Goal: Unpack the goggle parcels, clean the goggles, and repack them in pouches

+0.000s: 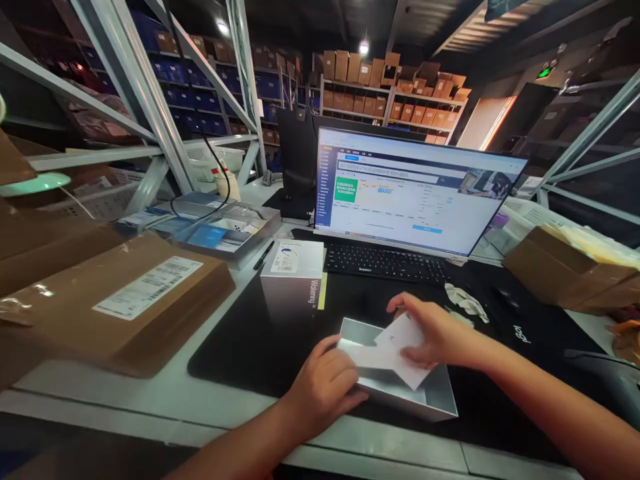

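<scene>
Silver box tray [440,400], open-topped, lay on the black desk mat [250,340] near the desk's front edge, in front of the keyboard [385,263] and a white product carton [295,273]. Left hand [325,387] clasped its near left corner, steadying it; right hand [440,333] pinched a white card [395,350] slanted over the open cavity. Step judged: card at the box mouth; any next move would call for levelling the card within the walls, with the tray kept steady.

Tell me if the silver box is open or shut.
Open: the silver box has no lid, its inner walls show, and the right hand holds white paper over it.
</scene>
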A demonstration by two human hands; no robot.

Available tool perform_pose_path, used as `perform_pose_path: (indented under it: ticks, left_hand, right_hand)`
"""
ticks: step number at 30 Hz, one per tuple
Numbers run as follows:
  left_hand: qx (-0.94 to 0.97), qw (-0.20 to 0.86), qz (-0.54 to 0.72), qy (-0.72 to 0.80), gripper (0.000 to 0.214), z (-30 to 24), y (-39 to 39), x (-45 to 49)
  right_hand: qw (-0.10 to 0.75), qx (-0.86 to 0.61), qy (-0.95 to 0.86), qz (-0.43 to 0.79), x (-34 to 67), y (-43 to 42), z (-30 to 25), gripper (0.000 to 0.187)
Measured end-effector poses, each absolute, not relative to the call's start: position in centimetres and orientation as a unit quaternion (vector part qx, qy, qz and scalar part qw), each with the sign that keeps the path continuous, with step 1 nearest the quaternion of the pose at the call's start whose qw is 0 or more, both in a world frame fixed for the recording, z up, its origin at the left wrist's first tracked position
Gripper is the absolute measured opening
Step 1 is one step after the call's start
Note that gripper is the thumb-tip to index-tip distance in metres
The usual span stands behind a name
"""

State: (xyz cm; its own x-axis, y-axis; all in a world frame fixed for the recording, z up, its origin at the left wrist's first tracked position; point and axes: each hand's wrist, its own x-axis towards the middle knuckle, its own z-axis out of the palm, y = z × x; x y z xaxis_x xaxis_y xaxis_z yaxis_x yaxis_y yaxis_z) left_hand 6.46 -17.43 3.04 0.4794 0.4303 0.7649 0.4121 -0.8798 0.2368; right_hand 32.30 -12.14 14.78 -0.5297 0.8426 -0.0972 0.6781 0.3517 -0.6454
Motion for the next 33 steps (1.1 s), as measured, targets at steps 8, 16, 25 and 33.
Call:
perform_pose_path:
  ticks: [8, 16, 25, 33]
  left_hand:
    - [0.866, 0.015, 0.433, 0.250, 0.010, 3.5, -17.5, 6.4]
    - [0.870, 0.001, 0.431, 0.241, 0.014, 3.3, -17.4, 6.3]
    - [0.886, -0.014, 0.399, 0.235, 0.017, 3.7, -17.9, 5.6]
    - [0.840, -0.021, 0.396, 0.370, 0.020, 3.2, -14.1, 6.8]
  right_hand:
    - [0.144, -0.478, -0.841, 0.207, 32.9, -14.7, 12.1, 0.045]
    - [0.129, -0.498, -0.839, 0.178, 40.1, -9.5, 11.3, 0.071]
    - [0.263, -0.499, -0.783, 0.261, 40.7, -9.8, 6.9, 0.077]
    - [0.499, -0.485, -0.608, 0.381, 46.2, -9.1, 6.1, 0.074]
